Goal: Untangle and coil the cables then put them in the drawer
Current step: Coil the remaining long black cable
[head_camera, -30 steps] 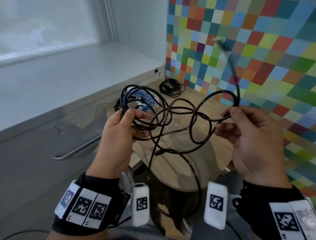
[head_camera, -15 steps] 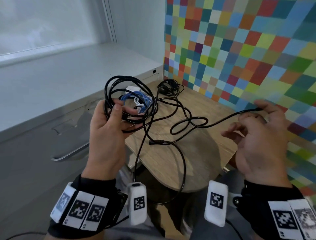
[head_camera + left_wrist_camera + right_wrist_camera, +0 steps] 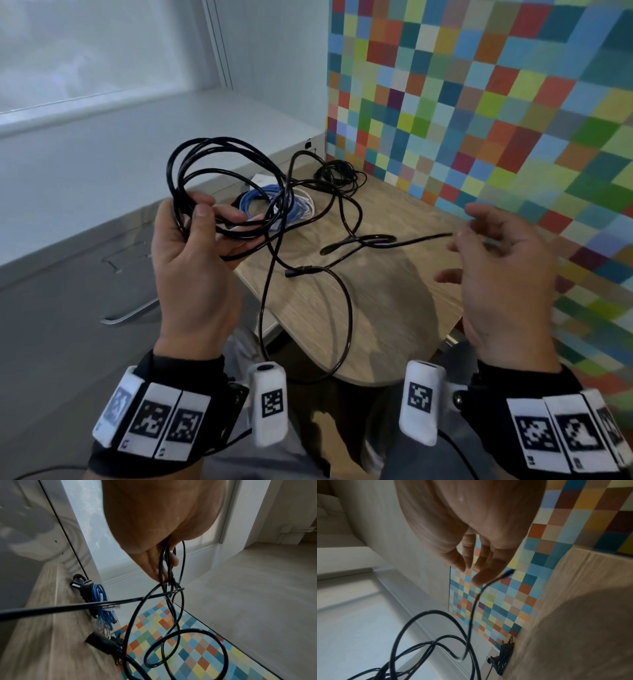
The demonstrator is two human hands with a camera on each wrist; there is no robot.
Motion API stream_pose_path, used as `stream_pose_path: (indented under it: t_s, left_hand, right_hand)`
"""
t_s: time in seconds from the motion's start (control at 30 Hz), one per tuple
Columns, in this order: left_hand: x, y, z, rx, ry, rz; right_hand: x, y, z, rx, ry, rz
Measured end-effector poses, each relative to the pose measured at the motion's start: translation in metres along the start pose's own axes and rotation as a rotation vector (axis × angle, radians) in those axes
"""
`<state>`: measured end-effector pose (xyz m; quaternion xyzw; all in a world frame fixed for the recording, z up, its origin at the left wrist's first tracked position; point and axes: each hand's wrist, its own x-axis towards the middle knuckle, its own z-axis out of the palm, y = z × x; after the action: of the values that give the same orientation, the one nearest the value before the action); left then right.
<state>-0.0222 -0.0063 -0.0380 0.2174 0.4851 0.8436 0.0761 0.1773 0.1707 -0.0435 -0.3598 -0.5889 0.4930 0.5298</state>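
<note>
My left hand (image 3: 219, 219) grips a bundle of loops of a long black cable (image 3: 219, 138) held up over the left edge of the wooden table (image 3: 394, 308); its fingers (image 3: 164, 566) curl round the strands. The rest of that cable (image 3: 68, 606) trails over the table, with a plug (image 3: 299, 271) lying on the wood and a loop hanging below the front edge. My right hand (image 3: 459, 257) hovers to the right with fingers loosely spread. The cable's free end (image 3: 507, 572) lies against a fingertip (image 3: 479, 578), not pinched.
A blue cable coil (image 3: 263, 202), a white cable (image 3: 308, 205) and a small black coil (image 3: 337, 174) lie at the table's back. A grey cabinet drawer with a metal handle (image 3: 130, 315) stands shut at the left. A multicoloured tiled wall (image 3: 479, 102) borders the right.
My right hand opened and moved right, so the cable slid out to its end. The loops between the hands dropped onto the table. My left hand raised its bundle slightly.
</note>
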Motion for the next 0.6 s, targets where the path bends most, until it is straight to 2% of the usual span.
stream_pose_path:
  t_s: [0.07, 0.13, 0.4, 0.5, 0.6]
  left_hand:
    - [0.0, 0.001, -0.001, -0.005, -0.006, 0.002]
    - [-0.001, 0.001, -0.001, -0.006, -0.025, 0.003]
    - [-0.016, -0.001, 0.009, -0.03, -0.22, -0.044]
    - [-0.018, 0.001, 0.012, 0.037, -0.233, -0.032]
    - [-0.016, 0.003, 0.011, 0.125, -0.181, -0.017]
  right_hand:
    - [-0.002, -0.003, 0.001, -0.019, 0.004, -0.062]
    - [-0.006, -0.009, 0.004, 0.01, -0.058, -0.062]
    - [-0.029, -0.013, 0.03, -0.255, -0.489, -0.057]
    - [-0.03, -0.01, 0.031, -0.218, -0.437, -0.112]
    - [-0.027, -0.012, 0.025, -0.221, -0.342, -0.172]
